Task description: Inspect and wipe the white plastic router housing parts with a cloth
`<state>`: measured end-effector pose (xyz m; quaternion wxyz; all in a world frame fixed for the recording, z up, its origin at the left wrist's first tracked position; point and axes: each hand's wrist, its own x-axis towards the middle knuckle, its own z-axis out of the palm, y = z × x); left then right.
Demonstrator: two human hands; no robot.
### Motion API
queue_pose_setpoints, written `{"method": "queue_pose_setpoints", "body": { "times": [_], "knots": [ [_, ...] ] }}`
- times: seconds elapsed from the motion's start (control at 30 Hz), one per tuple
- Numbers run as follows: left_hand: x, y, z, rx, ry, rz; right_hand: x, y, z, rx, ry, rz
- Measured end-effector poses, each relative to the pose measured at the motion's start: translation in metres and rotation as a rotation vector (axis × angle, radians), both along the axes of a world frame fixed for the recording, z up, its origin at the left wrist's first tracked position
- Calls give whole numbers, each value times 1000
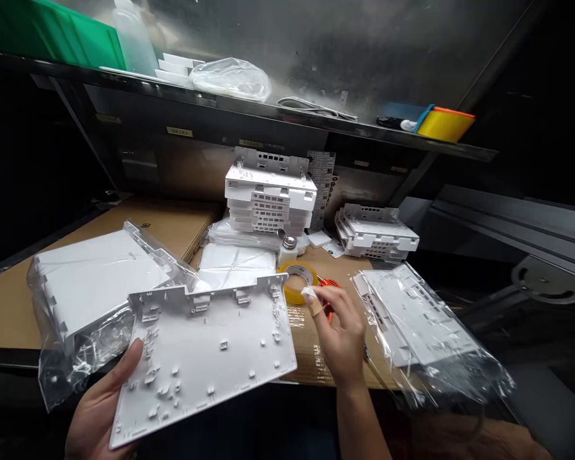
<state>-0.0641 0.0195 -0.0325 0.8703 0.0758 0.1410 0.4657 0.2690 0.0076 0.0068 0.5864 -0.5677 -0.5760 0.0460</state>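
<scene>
My left hand (pixel 100 399) grips the lower left corner of a white plastic cover (pixel 201 348), thumb on top. The cover is tilted, its inner side with small clips and posts facing me. To its right, my right hand (pixel 341 332) is raised with thumb and fingers pinched on a small white wad (pixel 309 292), which looks like tissue or cloth. A tan strip (pixel 315 306) wraps the thumb. Just behind these fingers lie a roll of yellow tape (pixel 299 294) and a red-handled tool (pixel 329 283), partly hidden by the hand.
Bagged white covers lie at left (pixel 100 275) and right (pixel 416 313). Stacked white housings (pixel 271 198) stand at the back, with a smaller stack (pixel 376 233) to their right. A pump-top bottle (pixel 288 249) stands behind the tape. A metal shelf (pixel 249 110) crosses above the bench.
</scene>
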Motion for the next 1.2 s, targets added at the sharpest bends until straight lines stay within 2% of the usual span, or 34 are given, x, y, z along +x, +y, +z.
{"method": "queue_pose_setpoints", "body": {
  "times": [0.07,0.13,0.3,0.37,0.43,0.53,0.63,0.73,0.8,0.87,0.97,1.07,1.2],
  "knots": [
    [-6,-3,-9,-13,24,-52,-6,8,7,31,9,24],
    [-4,-5,-12,5,58,-41,-9,14,9,-5,-11,28],
    [19,-7,6,169,12,-13,-2,18,-4,-15,-18,-1],
    [26,-8,11,170,10,8,4,19,-9,-44,-48,7],
    [30,-9,11,151,48,77,10,22,-11,-65,-79,-50],
    [40,-13,9,152,134,172,5,23,0,-19,-53,-96],
    [61,-19,17,98,251,191,-28,20,26,49,-43,57],
    [87,-25,36,41,303,215,-73,16,51,152,-73,236],
    [100,-29,49,27,316,242,-94,17,59,195,-99,322],
    [107,-31,57,19,351,254,-102,21,60,198,-115,339],
    [108,-32,60,22,371,244,-98,27,57,167,-79,263],
    [106,-30,55,2,326,235,-98,27,57,177,-59,257],
    [101,-27,45,-7,287,190,-98,33,55,189,-192,303]
  ]
}}
